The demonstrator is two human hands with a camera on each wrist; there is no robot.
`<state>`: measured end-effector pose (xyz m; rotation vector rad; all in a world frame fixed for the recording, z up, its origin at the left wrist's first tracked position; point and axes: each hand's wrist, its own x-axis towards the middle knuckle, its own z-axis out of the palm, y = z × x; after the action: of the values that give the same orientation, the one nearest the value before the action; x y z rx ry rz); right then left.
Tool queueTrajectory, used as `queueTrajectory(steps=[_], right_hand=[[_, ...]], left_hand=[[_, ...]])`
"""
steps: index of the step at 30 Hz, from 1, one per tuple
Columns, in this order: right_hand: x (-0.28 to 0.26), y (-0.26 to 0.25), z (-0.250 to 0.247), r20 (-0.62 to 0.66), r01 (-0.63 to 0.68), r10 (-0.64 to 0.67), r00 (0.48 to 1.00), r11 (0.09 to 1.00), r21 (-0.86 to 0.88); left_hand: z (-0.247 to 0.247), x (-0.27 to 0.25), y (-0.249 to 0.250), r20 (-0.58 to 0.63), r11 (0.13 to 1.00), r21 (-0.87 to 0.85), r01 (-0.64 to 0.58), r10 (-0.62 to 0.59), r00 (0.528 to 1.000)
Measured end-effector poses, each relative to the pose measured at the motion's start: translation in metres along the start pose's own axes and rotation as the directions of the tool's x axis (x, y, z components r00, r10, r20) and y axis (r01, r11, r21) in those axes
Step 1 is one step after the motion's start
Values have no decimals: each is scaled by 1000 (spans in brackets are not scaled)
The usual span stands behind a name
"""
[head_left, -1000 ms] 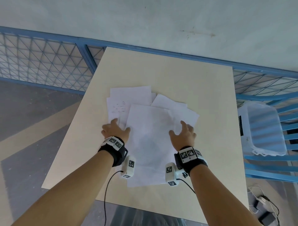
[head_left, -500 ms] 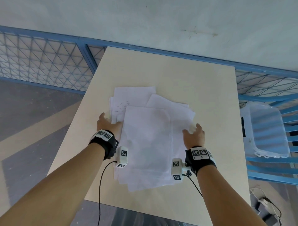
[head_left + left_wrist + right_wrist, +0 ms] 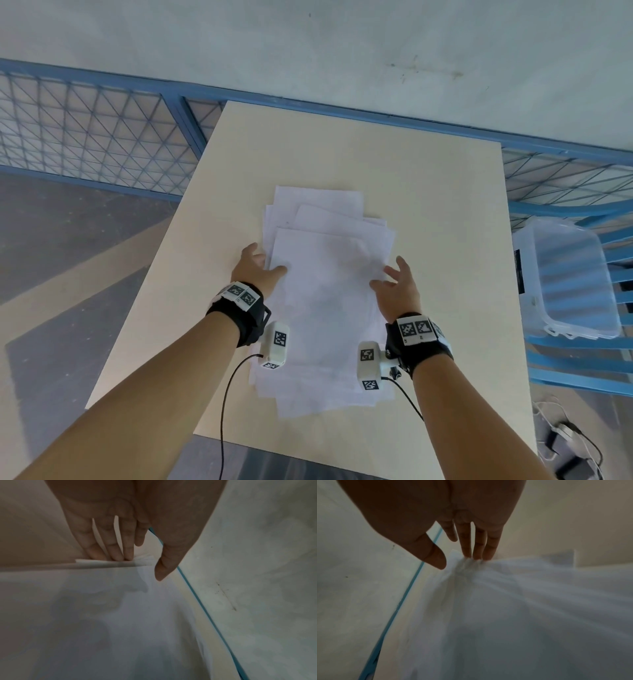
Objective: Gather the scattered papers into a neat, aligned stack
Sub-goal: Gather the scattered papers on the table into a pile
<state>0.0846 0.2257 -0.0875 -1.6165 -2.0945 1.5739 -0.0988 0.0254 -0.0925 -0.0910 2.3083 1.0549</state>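
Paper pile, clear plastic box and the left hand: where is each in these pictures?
paper pile (image 3: 329, 308), head view, middle of the top sheet.
clear plastic box (image 3: 568, 274), head view, its see-through lid.
left hand (image 3: 255, 270), head view, back of the hand.

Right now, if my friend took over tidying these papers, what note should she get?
Left hand: open, straight fingers pressing the pile's left edge.
Right hand: open, fingers pushing the pile's right edge, paper bunching a little there.
Papers: one overlapping pile mid-table, still on the surface.
Done: sheets gathered together.
Left: far sheets and near corners stick out crookedly; square the sides, then the top and bottom edges.
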Motion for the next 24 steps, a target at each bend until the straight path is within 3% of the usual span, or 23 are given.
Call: queueTrajectory(steps=[3, 7, 14, 19, 24], right_hand=[[-1, -1, 0, -5, 1, -1, 1000, 1000, -12], [-4, 2, -7, -29, -10, 8, 1000, 998, -62], [-19, 5, 7, 83, 30, -22, 996, 996, -90], [-18, 9, -2, 19, -4, 6, 1000, 991, -133], [-28, 7, 6, 129, 75, -52, 990, 980, -185]], left_hand=[[7, -4, 2, 3, 999, -34, 4, -4, 1000], [9, -14, -1, -104, 997, 63, 41, -35, 994], [23, -28, -8, -18, 975, 221, -27, 32, 999], [15, -26, -9, -80, 969, 244, 48, -30, 996], [20, -33, -10, 70, 958, 279, -60, 42, 997]])
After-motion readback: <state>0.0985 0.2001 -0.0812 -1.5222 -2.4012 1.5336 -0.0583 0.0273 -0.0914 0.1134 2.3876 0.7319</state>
